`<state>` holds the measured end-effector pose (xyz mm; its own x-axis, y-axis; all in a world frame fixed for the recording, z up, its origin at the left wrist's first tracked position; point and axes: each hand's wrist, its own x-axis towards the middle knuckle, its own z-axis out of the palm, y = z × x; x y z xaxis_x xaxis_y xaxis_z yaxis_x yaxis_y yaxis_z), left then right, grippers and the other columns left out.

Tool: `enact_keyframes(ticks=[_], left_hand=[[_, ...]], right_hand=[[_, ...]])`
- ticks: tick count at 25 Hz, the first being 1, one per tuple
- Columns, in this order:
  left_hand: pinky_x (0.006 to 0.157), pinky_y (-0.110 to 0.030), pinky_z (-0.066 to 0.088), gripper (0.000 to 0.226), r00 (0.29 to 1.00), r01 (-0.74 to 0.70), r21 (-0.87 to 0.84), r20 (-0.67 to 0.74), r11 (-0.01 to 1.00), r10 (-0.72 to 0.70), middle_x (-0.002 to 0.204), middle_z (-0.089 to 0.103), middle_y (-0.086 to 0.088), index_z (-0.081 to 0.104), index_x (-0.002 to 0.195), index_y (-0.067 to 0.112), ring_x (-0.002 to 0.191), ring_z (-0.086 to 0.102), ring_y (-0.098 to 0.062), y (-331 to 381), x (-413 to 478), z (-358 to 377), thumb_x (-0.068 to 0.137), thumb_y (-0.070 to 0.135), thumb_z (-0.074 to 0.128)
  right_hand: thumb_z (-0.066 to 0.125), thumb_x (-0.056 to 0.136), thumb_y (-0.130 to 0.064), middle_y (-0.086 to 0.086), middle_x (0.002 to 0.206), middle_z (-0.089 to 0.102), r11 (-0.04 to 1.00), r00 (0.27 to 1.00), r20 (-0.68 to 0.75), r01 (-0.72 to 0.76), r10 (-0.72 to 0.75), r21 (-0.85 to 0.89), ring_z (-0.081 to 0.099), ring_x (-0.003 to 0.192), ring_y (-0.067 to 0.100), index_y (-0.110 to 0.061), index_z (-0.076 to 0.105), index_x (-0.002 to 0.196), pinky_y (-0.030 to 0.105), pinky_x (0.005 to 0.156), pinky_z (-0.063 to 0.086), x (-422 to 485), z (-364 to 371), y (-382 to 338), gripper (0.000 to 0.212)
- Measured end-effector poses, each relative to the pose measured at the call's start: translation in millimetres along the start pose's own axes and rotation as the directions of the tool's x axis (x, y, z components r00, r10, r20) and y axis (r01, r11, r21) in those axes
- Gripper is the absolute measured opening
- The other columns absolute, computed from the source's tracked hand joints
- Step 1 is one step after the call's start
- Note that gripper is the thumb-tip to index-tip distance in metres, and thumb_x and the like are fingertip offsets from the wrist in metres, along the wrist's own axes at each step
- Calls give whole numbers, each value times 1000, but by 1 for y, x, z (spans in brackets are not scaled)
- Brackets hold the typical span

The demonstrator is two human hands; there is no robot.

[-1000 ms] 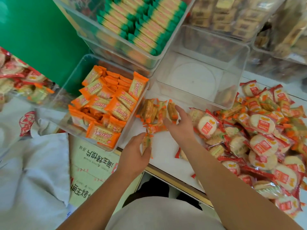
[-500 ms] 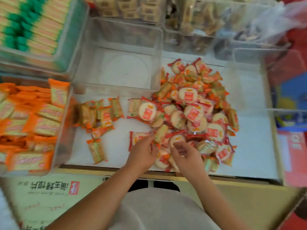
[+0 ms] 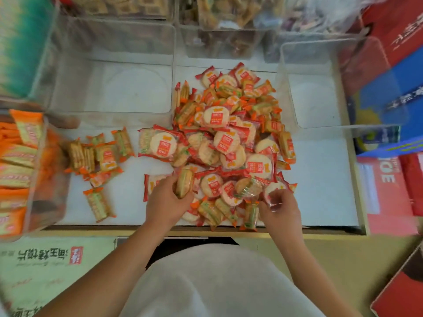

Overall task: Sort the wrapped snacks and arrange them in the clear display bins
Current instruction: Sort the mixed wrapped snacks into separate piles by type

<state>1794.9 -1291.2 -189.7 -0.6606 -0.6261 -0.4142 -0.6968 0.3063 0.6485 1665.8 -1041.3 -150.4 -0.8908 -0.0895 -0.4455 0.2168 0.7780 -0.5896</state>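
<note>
My left grip curls round an orange-wrapped packet at the near edge of the snack pile on the counter. To its right, my right grip pinches the wrapper of a red-wrapped round cracker. A small cluster of orange packets lies left of my left grip, with a clear bin beyond it.

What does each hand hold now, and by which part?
The left hand grips an orange-wrapped snack around its near end. The right hand pinches a red-wrapped round cracker by its wrapper edge.
</note>
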Motion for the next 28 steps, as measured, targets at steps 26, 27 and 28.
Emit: enact_keyframes(ticks=[26, 27, 28], left_hand=[[105, -39, 44, 83, 997, -52, 242, 74, 969, 35, 132, 56, 1, 46, 146, 27, 129, 44, -25, 0, -28, 85, 75, 55, 80], [104, -38, 43, 79, 994, -52, 253, 107, 966, 26, 128, 57, 0, 52, 141, 28, 127, 45, -25, 2, -23, 81, 73, 57, 80], [103, -37, 42, 74, 989, -48, 245, 145, 968, 12, 124, 56, -1, 57, 135, 28, 125, 46, -25, 3, -20, 77, 71, 58, 81]], right_hand=[[86, 81, -29, -10, 91, 68, 990, 967, 213, 132, -138, 43, 63, 81, 2, -29, 58, 101, 15, 64, 47, -10, 13, 21, 34], [85, 82, -25, -11, 91, 69, 988, 966, 213, 136, -149, 73, 63, 81, -2, -28, 58, 103, 12, 64, 47, -12, 12, 17, 34], [84, 83, -23, -11, 92, 69, 986, 963, 218, 142, -158, 87, 62, 81, -5, -26, 59, 104, 9, 65, 47, -13, 13, 16, 33]])
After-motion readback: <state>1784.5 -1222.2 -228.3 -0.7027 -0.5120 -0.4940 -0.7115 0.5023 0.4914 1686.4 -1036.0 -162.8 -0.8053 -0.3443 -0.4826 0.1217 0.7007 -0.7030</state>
